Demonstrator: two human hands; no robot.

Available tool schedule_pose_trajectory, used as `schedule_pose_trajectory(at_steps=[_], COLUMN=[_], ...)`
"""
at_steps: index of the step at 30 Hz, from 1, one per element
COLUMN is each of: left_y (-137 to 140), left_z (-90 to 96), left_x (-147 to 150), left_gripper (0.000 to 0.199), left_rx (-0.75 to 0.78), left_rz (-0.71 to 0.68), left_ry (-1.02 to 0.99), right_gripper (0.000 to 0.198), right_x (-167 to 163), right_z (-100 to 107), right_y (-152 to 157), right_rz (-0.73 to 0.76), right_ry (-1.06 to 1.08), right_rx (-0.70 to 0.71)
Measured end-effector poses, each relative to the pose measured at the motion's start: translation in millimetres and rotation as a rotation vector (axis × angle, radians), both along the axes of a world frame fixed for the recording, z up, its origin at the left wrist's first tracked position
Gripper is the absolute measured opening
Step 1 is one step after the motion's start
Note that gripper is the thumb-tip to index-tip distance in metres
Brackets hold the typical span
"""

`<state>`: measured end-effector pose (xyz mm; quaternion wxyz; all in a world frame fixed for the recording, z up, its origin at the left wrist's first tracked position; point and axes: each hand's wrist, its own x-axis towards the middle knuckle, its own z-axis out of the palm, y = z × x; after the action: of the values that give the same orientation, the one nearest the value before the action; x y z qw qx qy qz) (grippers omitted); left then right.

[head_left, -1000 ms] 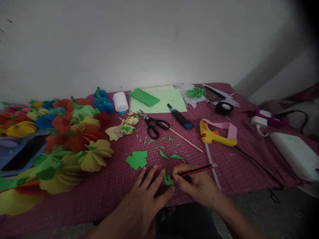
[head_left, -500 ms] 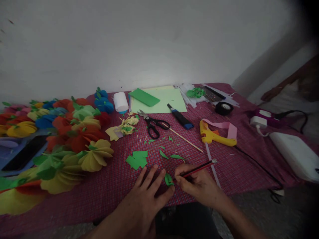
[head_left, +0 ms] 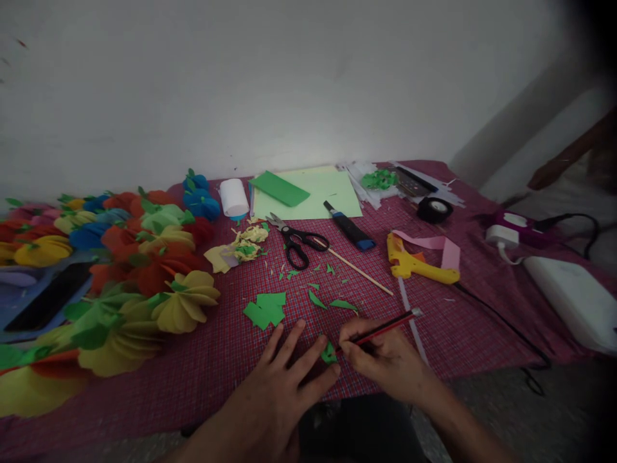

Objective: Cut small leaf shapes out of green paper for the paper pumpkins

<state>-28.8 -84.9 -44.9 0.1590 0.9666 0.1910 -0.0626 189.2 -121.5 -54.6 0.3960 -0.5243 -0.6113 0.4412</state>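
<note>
My left hand (head_left: pixel 289 370) lies flat with its fingers spread on the checked tablecloth. Its thumb and index finger press at the edges of a small green paper leaf (head_left: pixel 328 352), partly covering it. In my right hand (head_left: pixel 380 354) is a red and black pencil (head_left: pixel 380 329), tilted so that its tip meets the leaf. Just beyond the fingers lie green paper pieces (head_left: pixel 265 310) and two curled green offcuts, one of them a curved strip (head_left: pixel 343 304). Black-handled scissors (head_left: pixel 299 241) rest farther back, blades partly apart, beside a thin wooden stick (head_left: pixel 359 271).
Colourful paper flowers (head_left: pixel 164 257) crowd the left side. A yellow glue gun (head_left: pixel 417 267) with a cord lies right. Behind are a box cutter (head_left: pixel 349 226), pale green sheets (head_left: pixel 332 186), a white roll (head_left: pixel 234 197) and black tape (head_left: pixel 434 210). A person's arm (head_left: pixel 573 154) shows far right.
The left index finger has shifted right and covers more of the leaf. The pencil and right hand have moved very slightly right. The other person's arm at far right has moved.
</note>
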Motion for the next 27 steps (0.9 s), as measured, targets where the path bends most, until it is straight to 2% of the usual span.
schedule_pose_trajectory(at_steps=[20, 27], left_y=[-1.5, 1.1], left_z=[4.8, -2.8], left_x=[0.5, -1.5], left_gripper=[0.096, 0.098], left_rx=[0.015, 0.004], left_rz=[-0.002, -0.029], left_ry=[-0.005, -0.040], right_gripper=[0.012, 0.013], right_x=[0.6, -0.5], right_z=[4.3, 4.7], right_y=[-0.7, -0.4], right_rz=[-0.004, 0.032], right_ry=[0.052, 0.031], right_rx=[-0.015, -0.013])
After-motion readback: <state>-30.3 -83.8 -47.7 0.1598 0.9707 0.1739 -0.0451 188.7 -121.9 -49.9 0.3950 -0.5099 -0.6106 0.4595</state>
